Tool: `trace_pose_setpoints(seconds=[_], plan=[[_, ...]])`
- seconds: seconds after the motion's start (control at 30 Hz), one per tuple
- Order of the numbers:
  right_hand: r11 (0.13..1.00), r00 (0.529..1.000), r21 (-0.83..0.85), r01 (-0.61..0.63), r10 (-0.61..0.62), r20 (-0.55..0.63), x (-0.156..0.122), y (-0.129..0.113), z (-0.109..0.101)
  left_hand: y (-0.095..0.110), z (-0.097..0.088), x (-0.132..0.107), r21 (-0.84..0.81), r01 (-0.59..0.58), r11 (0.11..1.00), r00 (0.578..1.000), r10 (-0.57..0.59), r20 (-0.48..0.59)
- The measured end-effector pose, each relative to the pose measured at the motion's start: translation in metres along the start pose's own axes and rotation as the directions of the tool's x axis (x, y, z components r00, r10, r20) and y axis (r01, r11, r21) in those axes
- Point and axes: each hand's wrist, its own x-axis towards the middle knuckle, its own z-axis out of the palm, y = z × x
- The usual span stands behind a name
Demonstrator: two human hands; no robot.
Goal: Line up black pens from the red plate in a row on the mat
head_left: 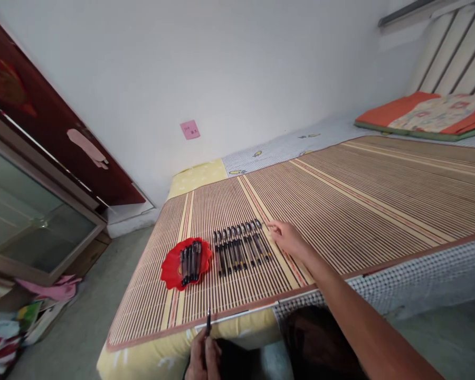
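Several slim, dark-and-clear plastic pens (234,248) lie rowed on a brown-striped mat (320,211); L hand (206,353) pinches a slim dark penlike item (208,319), R hand (287,237) nr row's end, grip unclear; best w/ ends lvl, gaps even.

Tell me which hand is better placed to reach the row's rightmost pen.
Likely the right hand: it's just beside the rightmost pen, with no pen visible in its grasp. The left hand is farther away, holding another pen.
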Motion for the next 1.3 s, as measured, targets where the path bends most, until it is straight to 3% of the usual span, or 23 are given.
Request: trace_pose_setpoints(seconds=[0.07,0.2,0.33,0.57,0.77,0.93,1.13,1.23,1.3], plan=[[0.980,0.995,0.200,0.017,-0.036,0.093,-0.045,-0.013,0.017,0.001,-0.006,0.001,-0.018,0.007,1.000,0.997,-0.005,0.079],[0.890,0.926,0.433,-0.141,-0.036,0.376,-0.132,-0.035,0.057,0.012,-0.013,-0.003,-0.105,0.072,0.992,0.982,-0.052,0.181],[0.827,0.894,0.524,-0.203,-0.062,0.445,-0.180,-0.047,0.076,0.028,-0.013,-0.023,-0.250,0.170,0.953,0.959,-0.102,0.265],[0.714,0.923,0.653,-0.251,-0.026,0.383,-0.189,-0.053,0.081,0.032,-0.003,-0.062,-0.395,0.229,0.890,0.921,-0.066,0.383],[0.695,0.929,0.669,-0.261,-0.006,0.369,-0.196,-0.057,0.084,0.031,0.009,-0.077,-0.432,0.146,0.890,0.966,-0.033,0.258],[0.694,0.956,0.692,-0.198,-0.019,0.293,-0.203,-0.068,0.080,0.034,0.006,-0.075,-0.401,0.147,0.904,0.961,-0.035,0.274],[0.682,0.969,0.713,-0.164,-0.026,0.247,-0.208,-0.075,0.080,0.049,-0.010,-0.068,-0.369,0.206,0.906,0.881,-0.007,0.473],[0.687,0.967,0.708,-0.165,-0.030,0.255,-0.207,-0.077,0.078,0.063,-0.018,-0.063,-0.372,0.225,0.901,0.860,-0.004,0.511],[0.687,0.966,0.710,-0.156,-0.043,0.254,-0.207,-0.078,0.075,0.069,-0.021,-0.060,-0.394,0.272,0.878,0.824,-0.001,0.566]])
